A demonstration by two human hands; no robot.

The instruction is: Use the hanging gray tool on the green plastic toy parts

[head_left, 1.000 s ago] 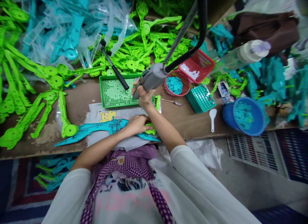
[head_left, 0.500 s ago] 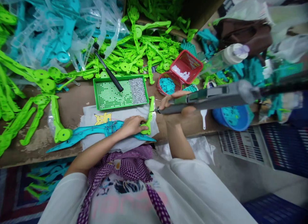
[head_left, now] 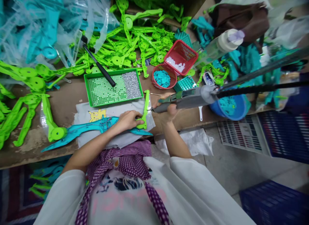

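Note:
A long blue plastic piece (head_left: 84,130) lies on a grey cloth (head_left: 80,111), with a slim green plastic arm at each end. My left hand (head_left: 129,120) is closed on the round base of the right green arm (head_left: 146,104), thumb and fingers pressing it against the blue piece. In my right hand (head_left: 169,113) is a grey electric screwdriver (head_left: 188,99), held nearly level. Its thin bit points left and meets the side of that green arm; whether it sits in a screw I cannot tell. The left green arm (head_left: 48,117) stands away from both hands.
Behind the cloth sits a green tray (head_left: 88,89) of small screws, a black-handled hammer (head_left: 103,70) across it. Red baskets (head_left: 153,83) hold blue and white pieces. Green arms (head_left: 135,47) pile up behind. A bottle (head_left: 217,44) and blue bowl (head_left: 238,113) are right. Cords (head_left: 260,89) trail rightwards.
The view has shifted slightly. The screwdriver's rear end has swung left and it looks shorter, while its bit stays by the green arm. My left hand keeps its hold.

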